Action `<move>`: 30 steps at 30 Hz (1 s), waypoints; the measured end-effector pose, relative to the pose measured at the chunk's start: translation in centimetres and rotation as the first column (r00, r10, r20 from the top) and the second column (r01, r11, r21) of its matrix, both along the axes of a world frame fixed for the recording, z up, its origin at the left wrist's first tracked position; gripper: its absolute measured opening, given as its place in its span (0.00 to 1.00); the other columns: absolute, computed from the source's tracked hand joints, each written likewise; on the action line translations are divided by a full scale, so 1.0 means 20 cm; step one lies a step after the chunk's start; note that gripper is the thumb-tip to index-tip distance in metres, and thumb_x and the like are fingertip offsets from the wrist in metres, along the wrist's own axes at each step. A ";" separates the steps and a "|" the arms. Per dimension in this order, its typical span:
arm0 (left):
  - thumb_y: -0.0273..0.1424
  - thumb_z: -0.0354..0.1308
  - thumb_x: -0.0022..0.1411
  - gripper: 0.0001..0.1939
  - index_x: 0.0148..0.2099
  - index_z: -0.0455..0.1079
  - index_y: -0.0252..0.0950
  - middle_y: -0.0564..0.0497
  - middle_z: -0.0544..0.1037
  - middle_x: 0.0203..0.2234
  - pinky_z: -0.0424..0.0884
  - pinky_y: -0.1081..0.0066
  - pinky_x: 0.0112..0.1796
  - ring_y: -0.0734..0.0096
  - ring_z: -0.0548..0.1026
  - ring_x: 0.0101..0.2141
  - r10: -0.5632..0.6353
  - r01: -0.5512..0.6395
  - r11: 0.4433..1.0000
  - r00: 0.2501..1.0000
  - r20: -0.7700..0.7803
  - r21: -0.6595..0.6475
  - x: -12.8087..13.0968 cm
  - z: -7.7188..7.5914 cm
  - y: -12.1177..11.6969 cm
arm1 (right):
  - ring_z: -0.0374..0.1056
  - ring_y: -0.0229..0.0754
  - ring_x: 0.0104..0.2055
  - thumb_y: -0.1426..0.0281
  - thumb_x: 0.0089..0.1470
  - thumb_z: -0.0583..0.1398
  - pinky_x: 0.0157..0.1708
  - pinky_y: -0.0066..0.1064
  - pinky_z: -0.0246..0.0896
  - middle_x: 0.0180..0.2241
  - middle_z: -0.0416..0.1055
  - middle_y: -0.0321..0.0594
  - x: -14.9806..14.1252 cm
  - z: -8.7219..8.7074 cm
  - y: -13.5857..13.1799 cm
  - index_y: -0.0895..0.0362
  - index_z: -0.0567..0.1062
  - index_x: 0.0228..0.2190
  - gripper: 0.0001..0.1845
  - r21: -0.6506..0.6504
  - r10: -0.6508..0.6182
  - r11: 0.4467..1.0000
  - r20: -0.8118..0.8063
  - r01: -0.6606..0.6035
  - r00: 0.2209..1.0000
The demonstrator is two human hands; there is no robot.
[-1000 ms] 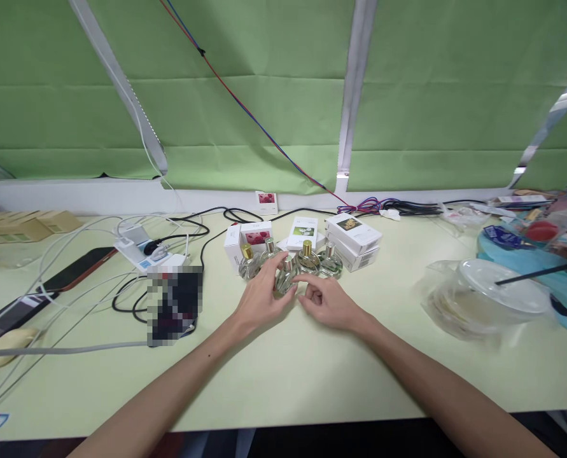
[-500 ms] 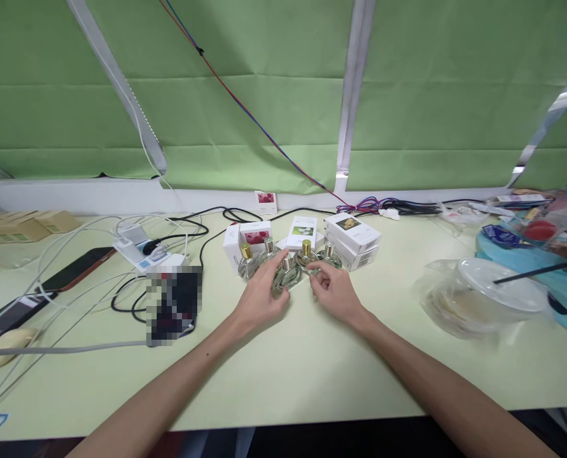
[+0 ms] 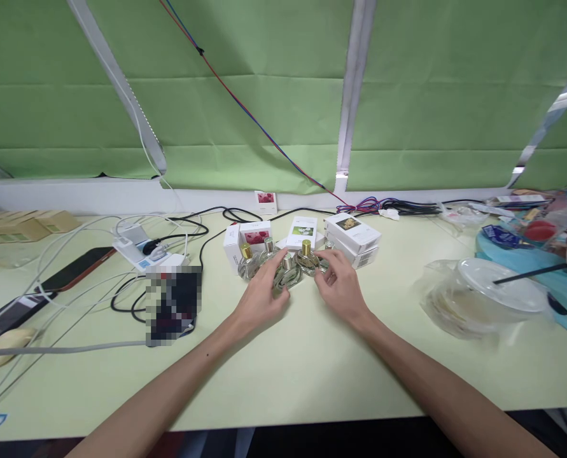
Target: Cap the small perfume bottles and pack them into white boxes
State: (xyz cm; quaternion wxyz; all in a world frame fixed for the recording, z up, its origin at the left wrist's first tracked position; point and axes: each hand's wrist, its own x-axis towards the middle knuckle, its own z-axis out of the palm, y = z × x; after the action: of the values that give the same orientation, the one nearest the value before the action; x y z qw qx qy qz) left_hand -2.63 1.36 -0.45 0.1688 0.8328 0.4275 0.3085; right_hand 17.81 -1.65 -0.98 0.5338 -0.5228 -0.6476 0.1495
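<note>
Several round glass perfume bottles stand in a cluster on the table. My left hand lies against the front silver-capped perfume bottle, fingers stretched forward and thumb apart. Behind its fingers are a gold-capped bottle and another silver-capped bottle. My right hand is at the right end, beside a gold-capped bottle. Its fingers are curved and apart from the thumb, partly hiding the rightmost silver-capped bottle. Whether those fingers press on the glass is hard to see.
White perfume boxes and a white box with green flower print sit behind the bottles. Left are a power strip, cables and a blurred dark object. A lidded plastic bowl in a bag stands right.
My right hand has shifted slightly right, from the front of the gold-capped bottle towards the rightmost bottle, and its fingers have spread. My left hand has stayed put.
</note>
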 end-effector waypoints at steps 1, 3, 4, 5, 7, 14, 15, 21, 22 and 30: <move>0.27 0.55 0.61 0.41 0.73 0.46 0.44 0.43 0.71 0.57 0.72 0.58 0.52 0.57 0.72 0.52 -0.001 0.001 1.000 1.000 0.003 -0.003 0.00 0.00 0.00 | 0.66 0.35 0.24 0.72 0.57 0.57 0.29 0.33 0.70 0.52 0.70 0.49 0.00 0.00 0.00 0.55 0.75 0.49 0.18 -0.006 0.014 1.000 0.000 -0.014 1.000; 0.27 0.55 0.61 0.42 0.74 0.44 0.44 0.43 0.71 0.56 0.72 0.57 0.52 0.57 0.73 0.51 0.002 -0.002 1.000 1.000 0.008 -0.007 0.00 0.00 0.00 | 0.65 0.32 0.22 0.73 0.57 0.57 0.29 0.34 0.72 0.55 0.69 0.49 0.00 -0.01 0.00 0.53 0.76 0.50 0.20 -0.019 0.042 0.999 0.009 -0.042 0.999; 0.27 0.55 0.61 0.42 0.74 0.44 0.44 0.43 0.72 0.55 0.72 0.57 0.52 0.57 0.73 0.51 0.005 -0.005 1.000 1.000 0.010 -0.008 0.00 0.00 0.00 | 0.65 0.31 0.21 0.74 0.57 0.57 0.30 0.34 0.73 0.57 0.68 0.49 0.00 -0.01 0.00 0.52 0.76 0.51 0.21 -0.026 0.057 0.998 0.018 -0.056 0.998; 0.27 0.55 0.61 0.42 0.74 0.43 0.43 0.42 0.72 0.55 0.72 0.57 0.52 0.57 0.73 0.50 0.007 -0.007 1.000 1.000 0.010 -0.006 0.00 -0.01 0.00 | 0.65 0.31 0.21 0.74 0.57 0.57 0.31 0.34 0.73 0.59 0.67 0.49 0.00 -0.02 0.00 0.52 0.76 0.52 0.21 -0.034 0.071 0.997 0.028 -0.070 0.997; 0.28 0.55 0.62 0.42 0.74 0.42 0.43 0.42 0.72 0.55 0.72 0.57 0.51 0.57 0.74 0.50 0.000 0.000 1.000 1.000 0.010 0.003 0.00 -0.01 0.00 | 0.66 0.30 0.21 0.75 0.57 0.57 0.34 0.35 0.74 0.62 0.64 0.48 0.00 -0.03 0.01 0.51 0.76 0.53 0.23 -0.055 0.092 0.995 0.052 -0.089 0.994; 0.27 0.52 0.64 0.38 0.73 0.47 0.46 0.43 0.69 0.59 0.72 0.60 0.51 0.58 0.71 0.54 -0.027 0.027 0.999 1.000 -0.013 0.038 0.00 -0.01 0.00 | 0.67 0.29 0.21 0.73 0.58 0.59 0.44 0.40 0.74 0.69 0.54 0.48 0.01 -0.04 0.00 0.50 0.73 0.58 0.27 -0.168 0.146 0.978 0.126 -0.124 0.981; 0.27 0.52 0.64 0.37 0.73 0.48 0.46 0.43 0.69 0.59 0.72 0.60 0.51 0.58 0.71 0.55 -0.024 0.025 0.999 1.000 -0.016 0.036 0.00 -0.01 0.00 | 0.67 0.29 0.21 0.73 0.58 0.59 0.45 0.41 0.74 0.70 0.54 0.48 0.01 -0.04 0.00 0.50 0.72 0.59 0.27 -0.181 0.152 0.975 0.135 -0.126 0.979; 0.26 0.54 0.62 0.38 0.72 0.50 0.44 0.43 0.70 0.58 0.73 0.59 0.52 0.57 0.71 0.55 -0.023 0.024 0.999 1.000 -0.012 0.037 0.00 0.00 -0.01 | 0.67 0.30 0.21 0.73 0.58 0.58 0.44 0.43 0.74 0.69 0.54 0.49 0.01 -0.06 0.01 0.50 0.72 0.59 0.27 -0.175 0.170 0.975 0.180 -0.138 0.969; 0.26 0.54 0.62 0.38 0.72 0.50 0.44 0.43 0.70 0.58 0.73 0.59 0.52 0.57 0.71 0.55 -0.022 0.023 0.999 1.000 -0.013 0.037 0.00 0.00 -0.01 | 0.67 0.30 0.21 0.73 0.58 0.58 0.43 0.43 0.74 0.68 0.55 0.50 0.01 -0.06 0.02 0.51 0.72 0.59 0.26 -0.167 0.165 0.977 0.181 -0.135 0.970; 0.27 0.53 0.63 0.38 0.73 0.48 0.45 0.43 0.69 0.60 0.73 0.60 0.52 0.58 0.71 0.55 -0.028 0.029 0.999 1.000 -0.013 0.041 0.00 -0.01 0.00 | 0.66 0.32 0.23 0.75 0.59 0.57 0.39 0.40 0.74 0.61 0.63 0.49 0.01 -0.08 0.02 0.51 0.75 0.54 0.23 -0.093 0.099 0.993 0.242 -0.078 0.965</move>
State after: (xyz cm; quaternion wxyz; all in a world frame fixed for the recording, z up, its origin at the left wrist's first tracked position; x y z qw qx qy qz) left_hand -2.62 1.44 -0.71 0.1533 0.8440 0.4101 0.3098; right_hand 18.06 -1.23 -2.49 0.4200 -0.5296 -0.7247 0.1341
